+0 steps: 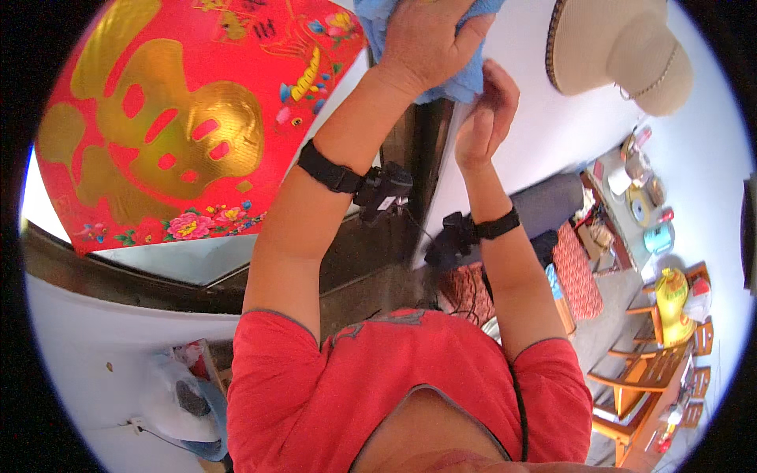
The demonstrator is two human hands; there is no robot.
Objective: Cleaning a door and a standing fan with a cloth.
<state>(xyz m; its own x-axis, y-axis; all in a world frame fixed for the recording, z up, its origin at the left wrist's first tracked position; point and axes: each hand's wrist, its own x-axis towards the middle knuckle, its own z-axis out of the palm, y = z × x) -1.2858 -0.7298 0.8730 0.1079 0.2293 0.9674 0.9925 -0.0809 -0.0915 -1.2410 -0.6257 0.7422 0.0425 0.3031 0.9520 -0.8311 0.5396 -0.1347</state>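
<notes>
A light-blue towelling cloth (464,74) is at the top of the view, beside a dark frame and a white wall. My left hand (429,44) lies over the cloth and holds it, with its thumb to the right; the fingertips are cut off by the upper edge. Just below the cloth's right corner is my right hand (488,115), its fingers loosely curved and thumb apart, with nothing visible in it. Whether its fingertips touch the cloth is unclear. Both forearms carry black straps with small devices.
On the left, a red poster (177,118) with gold figures covers glass in a dark frame (417,154). Straw hats (639,53) hang on the right wall. Further right stand a cluttered table (618,171), wooden chairs (639,372) and a yellow bag (674,307). Plastic bags (177,396) sit lower left.
</notes>
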